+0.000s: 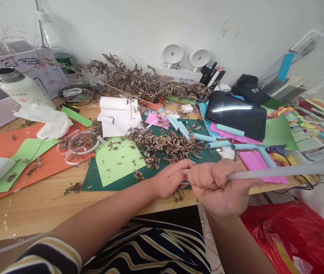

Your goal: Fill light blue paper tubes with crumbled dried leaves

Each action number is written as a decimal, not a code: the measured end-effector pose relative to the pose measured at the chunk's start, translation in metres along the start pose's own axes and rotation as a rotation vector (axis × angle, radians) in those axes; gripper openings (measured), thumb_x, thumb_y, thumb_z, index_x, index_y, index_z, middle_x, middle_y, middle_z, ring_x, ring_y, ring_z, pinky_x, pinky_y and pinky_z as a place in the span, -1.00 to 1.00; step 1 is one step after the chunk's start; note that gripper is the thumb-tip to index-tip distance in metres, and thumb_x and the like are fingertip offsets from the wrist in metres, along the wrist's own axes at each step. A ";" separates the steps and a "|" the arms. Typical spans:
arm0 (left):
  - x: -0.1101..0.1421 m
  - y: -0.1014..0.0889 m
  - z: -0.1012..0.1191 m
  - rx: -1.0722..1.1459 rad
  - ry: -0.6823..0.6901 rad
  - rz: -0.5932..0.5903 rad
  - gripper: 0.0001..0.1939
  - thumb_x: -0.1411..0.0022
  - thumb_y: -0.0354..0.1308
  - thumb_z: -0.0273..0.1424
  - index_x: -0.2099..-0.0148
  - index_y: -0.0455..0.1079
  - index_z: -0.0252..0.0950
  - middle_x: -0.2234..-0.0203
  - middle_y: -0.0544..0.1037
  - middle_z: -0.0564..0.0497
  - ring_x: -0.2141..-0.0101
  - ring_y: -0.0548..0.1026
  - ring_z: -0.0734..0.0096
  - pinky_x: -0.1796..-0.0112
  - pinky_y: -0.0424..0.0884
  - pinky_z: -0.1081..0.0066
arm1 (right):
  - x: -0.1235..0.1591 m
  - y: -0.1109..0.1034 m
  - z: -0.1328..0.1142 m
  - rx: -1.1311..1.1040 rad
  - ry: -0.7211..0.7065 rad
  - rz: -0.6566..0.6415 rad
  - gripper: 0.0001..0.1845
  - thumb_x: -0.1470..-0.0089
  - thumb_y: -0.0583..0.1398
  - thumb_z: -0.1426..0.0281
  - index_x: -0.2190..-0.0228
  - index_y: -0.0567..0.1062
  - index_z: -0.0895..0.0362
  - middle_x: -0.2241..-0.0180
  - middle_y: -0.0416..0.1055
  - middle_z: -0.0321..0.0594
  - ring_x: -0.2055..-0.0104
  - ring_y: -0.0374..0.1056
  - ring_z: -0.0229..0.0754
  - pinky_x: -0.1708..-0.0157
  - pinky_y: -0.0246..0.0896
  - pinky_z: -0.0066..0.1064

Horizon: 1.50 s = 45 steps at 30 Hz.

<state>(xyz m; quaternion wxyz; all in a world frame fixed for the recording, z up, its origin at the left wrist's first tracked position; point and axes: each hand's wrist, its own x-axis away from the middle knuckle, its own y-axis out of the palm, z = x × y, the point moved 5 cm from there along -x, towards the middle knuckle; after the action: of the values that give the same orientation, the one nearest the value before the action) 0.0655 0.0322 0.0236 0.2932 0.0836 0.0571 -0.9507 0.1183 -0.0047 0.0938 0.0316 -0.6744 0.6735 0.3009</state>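
My right hand [217,186] is closed in a fist around a long pale grey rolled paper tube [287,170] that sticks out to the right. My left hand [171,177] is pinched shut against the tube's near end, right beside the right fist; what its fingertips hold is hidden. Both hands hover over the front edge of the wooden table [36,209]. Just behind them lies a heap of dried brown leaves [166,144] on a dark green cutting mat [93,179].
Several light blue paper tubes [207,137] lie by a black tablet [236,114]. Coloured paper sheets, a tape roll [83,142], a white bottle [22,89], dried branches [139,80] and markers crowd the table. A red bag [296,236] sits at lower right.
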 end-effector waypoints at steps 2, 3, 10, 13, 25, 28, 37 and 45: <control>0.000 0.000 0.001 -0.017 -0.004 -0.001 -0.79 -0.13 -0.28 -0.38 0.35 0.14 -0.34 0.61 0.17 0.08 0.48 0.19 0.49 0.43 0.20 0.47 | 0.002 0.001 0.002 0.038 -0.006 -0.015 -0.52 0.06 0.00 0.04 0.72 0.03 0.13 0.75 -0.18 -0.44 0.71 -0.20 -0.42 0.69 -0.25 -0.47; 0.000 0.000 0.002 -0.030 -0.001 0.004 -0.79 -0.14 -0.29 -0.39 0.36 0.13 -0.34 0.61 0.17 0.08 0.47 0.19 0.49 0.42 0.20 0.47 | 0.003 0.002 0.003 0.055 -0.012 -0.018 -0.52 0.06 0.00 0.04 0.72 0.04 0.14 0.74 -0.18 -0.44 0.71 -0.19 -0.42 0.69 -0.26 -0.48; 0.003 0.003 -0.001 -0.024 0.006 -0.058 -0.71 -0.20 -0.32 -0.29 0.38 0.13 -0.34 0.66 0.16 0.12 0.58 0.15 0.57 0.48 0.16 0.51 | 0.002 -0.002 -0.014 -0.084 -0.066 0.007 -0.49 0.00 -0.11 0.04 0.72 -0.05 0.14 0.76 -0.22 -0.44 0.73 -0.25 -0.42 0.71 -0.25 -0.49; 0.003 0.004 -0.003 -0.033 0.006 -0.069 -0.69 -0.21 -0.33 -0.29 0.35 0.15 -0.34 0.64 0.17 0.12 0.58 0.17 0.57 0.46 0.17 0.51 | 0.003 0.001 -0.020 -0.082 -0.057 -0.016 -0.46 0.02 -0.09 0.01 0.74 -0.09 0.15 0.77 -0.23 -0.44 0.73 -0.26 -0.42 0.71 -0.24 -0.47; 0.002 0.002 0.004 -0.119 0.052 -0.036 -0.73 -0.19 -0.33 -0.40 0.34 0.17 -0.34 0.47 0.30 0.03 0.39 0.25 0.49 0.28 0.25 0.46 | 0.005 0.008 0.000 0.036 0.027 -0.026 -0.48 0.05 -0.01 0.04 0.74 -0.03 0.15 0.75 -0.19 -0.43 0.72 -0.20 -0.42 0.70 -0.27 -0.46; 0.002 0.001 0.001 -0.111 -0.005 -0.034 -0.73 -0.20 -0.32 -0.42 0.21 0.17 -0.33 0.35 0.34 0.00 0.33 0.29 0.48 0.23 0.25 0.45 | 0.004 0.011 0.005 0.109 0.033 -0.039 -0.50 0.07 0.00 0.03 0.73 0.02 0.14 0.75 -0.17 -0.43 0.71 -0.18 -0.42 0.71 -0.29 -0.47; 0.002 0.000 -0.003 -0.064 -0.054 -0.033 -0.74 -0.21 -0.29 -0.34 0.20 0.15 -0.32 0.56 0.27 0.10 0.48 0.26 0.52 0.39 0.23 0.48 | -0.004 -0.014 -0.012 -0.119 -0.023 0.105 -0.51 -0.04 -0.16 0.07 0.72 -0.08 0.13 0.79 -0.32 -0.46 0.77 -0.39 -0.41 0.79 -0.35 -0.51; 0.002 0.002 -0.002 -0.053 -0.007 -0.068 -0.72 -0.21 -0.30 -0.28 0.25 0.15 -0.32 0.62 0.21 0.12 0.54 0.21 0.56 0.43 0.18 0.50 | 0.005 -0.016 -0.025 -0.073 -0.121 0.100 -0.50 -0.02 -0.16 0.06 0.71 -0.15 0.14 0.78 -0.37 -0.42 0.77 -0.36 -0.38 0.77 -0.26 -0.47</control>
<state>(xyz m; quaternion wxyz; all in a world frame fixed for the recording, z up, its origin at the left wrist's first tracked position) 0.0649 0.0297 0.0213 0.2629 0.0705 0.0843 -0.9586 0.1417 -0.0190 0.1066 0.0325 -0.6211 0.6920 0.3665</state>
